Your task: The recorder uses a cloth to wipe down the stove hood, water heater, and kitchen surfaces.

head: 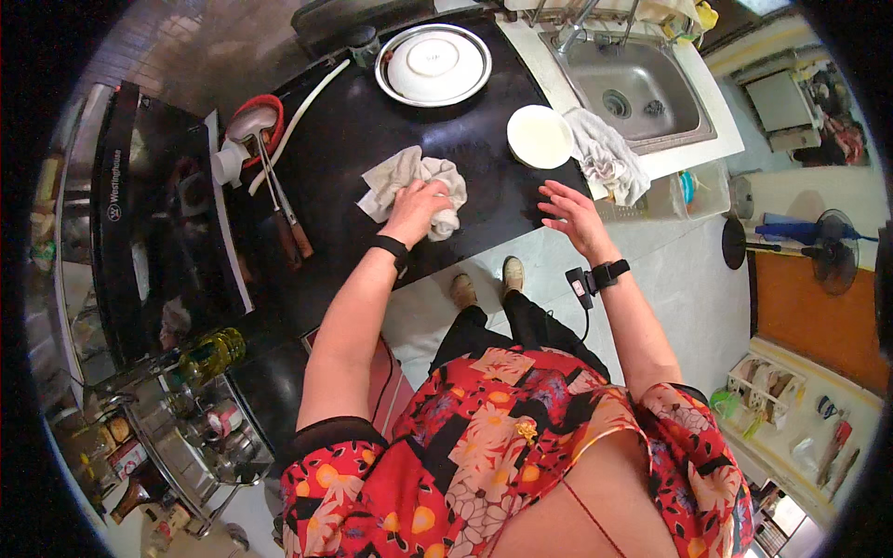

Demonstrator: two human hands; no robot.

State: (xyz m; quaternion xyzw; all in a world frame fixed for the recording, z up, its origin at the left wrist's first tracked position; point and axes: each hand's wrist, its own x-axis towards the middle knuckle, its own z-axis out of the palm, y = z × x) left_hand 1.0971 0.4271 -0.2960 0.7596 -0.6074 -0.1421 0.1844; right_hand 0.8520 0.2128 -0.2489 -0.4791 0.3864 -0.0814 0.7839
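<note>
My left hand [416, 213] grips a crumpled, pale cleaning cloth [450, 185] and presses it on the black countertop [481, 230]. Part of the cloth spreads flat to the left of my fingers. Over the counter's front edge, my right hand [575, 216] holds nothing, its fingers apart. Just beyond it sits a small white bowl [538, 136]. A second, greyish-white cloth [610, 157] lies bunched beside that bowl, near the sink. Farther back, a white dish with its base upward [434, 59] rests in a round metal-rimmed plate [481, 87].
A stainless steel sink [638, 94] is at back right. On the left are a red bowl [275, 108], a ladle [254, 122], wooden handles [300, 237] and a white tube [307, 104]. A Westinghouse appliance [115, 209], an oil bottle [213, 354] and a metal rack [223, 481] stand farther left.
</note>
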